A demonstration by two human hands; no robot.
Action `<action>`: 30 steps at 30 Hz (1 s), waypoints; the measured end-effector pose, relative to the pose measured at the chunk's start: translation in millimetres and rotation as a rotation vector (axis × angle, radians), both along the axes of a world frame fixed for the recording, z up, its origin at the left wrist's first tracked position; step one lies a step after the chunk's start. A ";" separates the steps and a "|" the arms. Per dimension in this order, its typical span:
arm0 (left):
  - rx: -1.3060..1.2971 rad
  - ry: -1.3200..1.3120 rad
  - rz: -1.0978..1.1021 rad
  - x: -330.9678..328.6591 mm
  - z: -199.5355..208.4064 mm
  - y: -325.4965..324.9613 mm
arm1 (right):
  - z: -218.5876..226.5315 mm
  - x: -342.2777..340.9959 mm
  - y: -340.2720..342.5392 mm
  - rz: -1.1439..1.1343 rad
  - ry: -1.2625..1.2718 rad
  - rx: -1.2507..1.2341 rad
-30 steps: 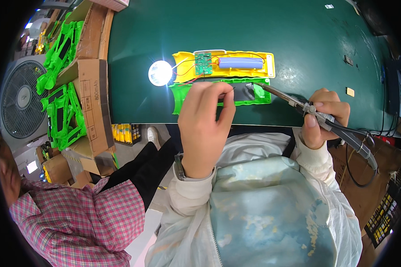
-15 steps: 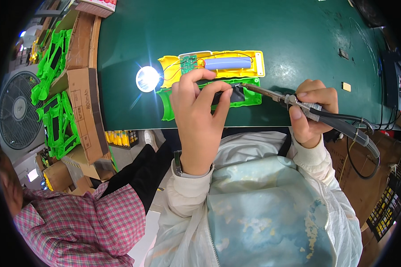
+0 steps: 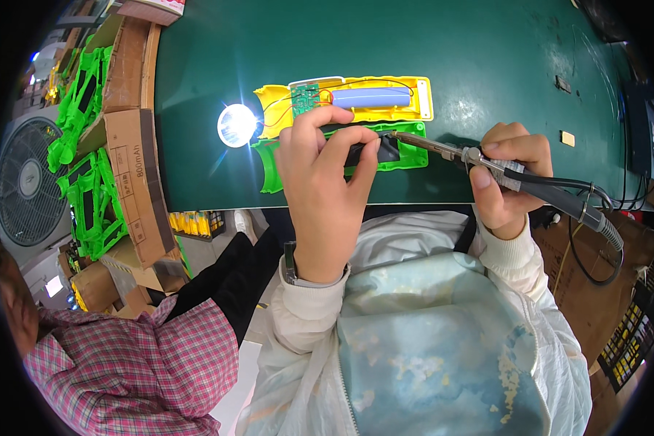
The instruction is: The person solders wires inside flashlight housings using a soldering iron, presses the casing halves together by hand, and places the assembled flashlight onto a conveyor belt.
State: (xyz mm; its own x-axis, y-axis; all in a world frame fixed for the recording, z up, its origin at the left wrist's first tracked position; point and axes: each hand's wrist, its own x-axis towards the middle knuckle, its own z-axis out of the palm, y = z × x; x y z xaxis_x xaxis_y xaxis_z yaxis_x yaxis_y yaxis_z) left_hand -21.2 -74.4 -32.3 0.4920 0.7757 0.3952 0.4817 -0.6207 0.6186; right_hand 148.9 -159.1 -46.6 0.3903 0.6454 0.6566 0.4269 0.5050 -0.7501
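My right hand (image 3: 514, 174) grips a soldering iron (image 3: 443, 150), whose tip points left over a green plastic shell half (image 3: 414, 157). Beside that tip, thumb and forefinger of my left hand (image 3: 321, 182) are pinched together; whatever lies between them is too small to make out. A black panel (image 3: 389, 150) sits in the green shell, partly behind my left fingers. Just beyond lies a yellow shell half (image 3: 423, 109) holding a lavender cylindrical battery (image 3: 370, 98) and a green circuit board (image 3: 304, 102), with red and black wires. At its left end a round lamp (image 3: 237, 126) shines brightly.
Cardboard boxes (image 3: 134, 182) with several green shells (image 3: 87, 105) stand along the green table's (image 3: 269, 43) left edge, near a fan (image 3: 29, 178). A person in a checked shirt (image 3: 145, 363) sits at my left. The iron's cable (image 3: 596, 272) loops at the right.
The view has shifted slightly. The soldering iron's rear end and cable have moved a little to the right; its tip stays beside my pinched left fingers.
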 end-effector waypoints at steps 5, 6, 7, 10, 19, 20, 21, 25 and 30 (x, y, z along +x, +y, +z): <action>0.004 0.000 0.007 -0.1 -0.2 0.1 | -0.5 -0.8 2.0 0.012 -0.013 0.000; 0.003 0.001 0.007 -0.2 -0.4 0.3 | 0.2 -1.1 2.2 0.015 -0.012 0.001; 0.009 -0.002 0.005 -0.4 -0.6 0.5 | 0.5 -1.2 2.4 0.018 -0.011 0.002; 0.019 -0.001 0.005 -0.2 -1.3 0.4 | -0.7 -0.2 2.4 0.018 -0.029 0.014; 0.034 0.017 0.011 1.0 -1.0 -0.5 | -0.9 0.3 1.7 0.011 -0.039 0.004; 0.036 0.019 0.011 1.2 -0.8 -0.5 | -0.9 0.5 1.7 0.012 -0.039 0.005; 0.036 0.019 0.011 1.7 -0.5 -0.7 | -0.7 0.8 1.8 0.008 -0.046 0.007; 0.040 0.046 0.018 2.6 1.9 -1.5 | -0.8 0.7 2.4 0.001 -0.059 0.014; 0.068 0.092 0.017 1.7 2.1 -1.8 | -1.0 0.4 2.6 0.006 -0.059 0.022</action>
